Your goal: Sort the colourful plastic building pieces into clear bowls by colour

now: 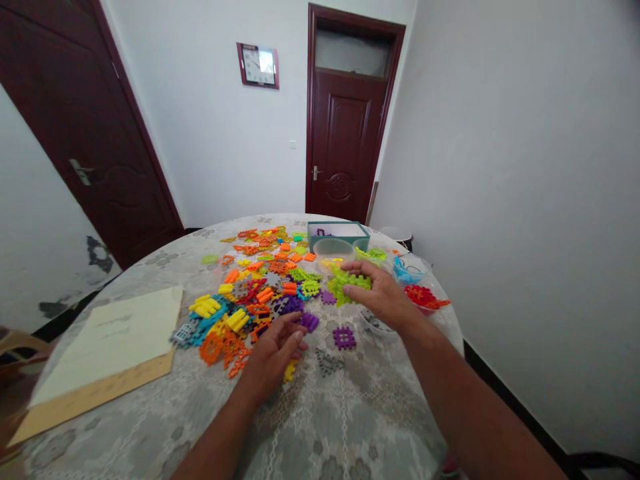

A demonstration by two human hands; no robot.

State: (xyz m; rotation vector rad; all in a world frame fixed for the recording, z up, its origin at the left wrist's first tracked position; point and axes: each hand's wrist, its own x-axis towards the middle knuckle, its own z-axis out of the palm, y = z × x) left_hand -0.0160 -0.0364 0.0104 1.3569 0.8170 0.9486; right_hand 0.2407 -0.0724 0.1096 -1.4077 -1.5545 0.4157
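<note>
My right hand (383, 293) is closed around several lime-green interlocking plastic pieces (345, 287), held just above the table in front of a clear round bowl. My left hand (274, 352) rests low at the near edge of the toy pile, fingers loosely bent and apart, with nothing seen in it. By its fingertips lies a purple piece (310, 322), and a yellow piece (290, 370) shows partly under the hand. A purple square piece (344, 338) and a grey triangular piece (329, 362) lie flat between my hands.
A mixed heap of plastic pieces (260, 287) spreads across the table's middle. Beyond stands a green-edged box (339, 230). On the right are bowls with lime, blue (407, 270), red (423, 297) and grey pieces (375, 321). A paper-covered board (110, 333) lies left.
</note>
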